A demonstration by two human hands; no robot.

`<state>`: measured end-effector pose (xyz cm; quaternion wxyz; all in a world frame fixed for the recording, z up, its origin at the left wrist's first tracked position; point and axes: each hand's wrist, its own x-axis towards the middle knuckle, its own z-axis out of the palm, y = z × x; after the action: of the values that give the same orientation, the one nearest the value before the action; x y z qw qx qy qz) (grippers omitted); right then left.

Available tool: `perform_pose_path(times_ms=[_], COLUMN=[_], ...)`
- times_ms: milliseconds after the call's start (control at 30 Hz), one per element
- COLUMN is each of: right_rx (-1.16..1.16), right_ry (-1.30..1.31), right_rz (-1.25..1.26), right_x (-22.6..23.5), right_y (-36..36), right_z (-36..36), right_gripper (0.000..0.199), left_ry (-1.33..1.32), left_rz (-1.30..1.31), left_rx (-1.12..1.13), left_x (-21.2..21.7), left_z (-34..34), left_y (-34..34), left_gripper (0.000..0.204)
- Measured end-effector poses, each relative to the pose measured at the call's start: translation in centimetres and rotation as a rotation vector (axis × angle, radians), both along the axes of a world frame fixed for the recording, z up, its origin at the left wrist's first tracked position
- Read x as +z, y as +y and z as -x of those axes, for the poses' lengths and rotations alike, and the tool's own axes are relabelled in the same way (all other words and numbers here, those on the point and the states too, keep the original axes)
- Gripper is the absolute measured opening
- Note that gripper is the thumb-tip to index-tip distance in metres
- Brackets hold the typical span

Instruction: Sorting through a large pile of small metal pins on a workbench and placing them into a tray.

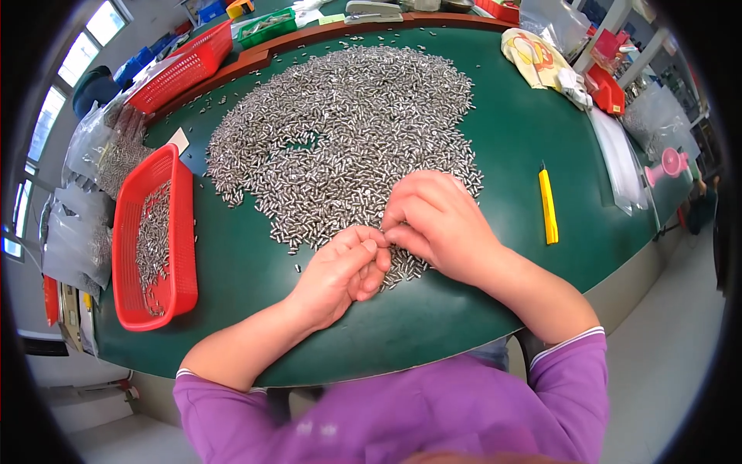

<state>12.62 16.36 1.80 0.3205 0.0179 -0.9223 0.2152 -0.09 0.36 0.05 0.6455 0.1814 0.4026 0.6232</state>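
Note:
A wide heap of small shiny metal pins (340,131) covers the middle of the green table (495,147). My left hand (340,271) rests at the heap's near edge with its fingers curled, fingertips pinched together on what look like a few pins. My right hand (437,224) lies just right of it, fingers bent down onto the pins and touching the left fingertips. What sits between the fingers is too small to see clearly. Both forearms come in from below in purple sleeves.
A red basket (182,232) holding some pins stands at the left. Another red basket (185,66) sits at the far left edge. A yellow utility knife (548,207) lies to the right. Plastic bags, red bins and clutter ring the table's far and right sides.

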Motion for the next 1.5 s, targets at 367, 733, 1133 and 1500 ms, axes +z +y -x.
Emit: perform_pose_path(times_ms=[367,733,1133,1500], right_rx=[0.075,0.074,0.048,-0.183], right_ry=[0.051,0.032,0.117,-0.241], right_rz=[0.122,0.176,-0.074,-0.037], right_x=[0.0,-0.6,0.5,-0.9], right_y=[-0.1,-0.5,-0.7,1.8], right_z=[-0.4,-0.5,-0.7,-1.1], right_gripper=[0.020,0.016,0.023,0.021], left_ry=[-0.006,-0.027,-0.005,0.076], left_rz=[-0.033,-0.020,0.017,0.032], left_rx=[-0.046,-0.030,0.005,0.038], left_x=[0.2,-0.3,0.1,0.2], left_z=[0.2,0.3,0.1,-0.2], left_y=[-0.1,-0.2,-0.1,0.0], left_gripper=[0.016,0.015,0.017,0.014])
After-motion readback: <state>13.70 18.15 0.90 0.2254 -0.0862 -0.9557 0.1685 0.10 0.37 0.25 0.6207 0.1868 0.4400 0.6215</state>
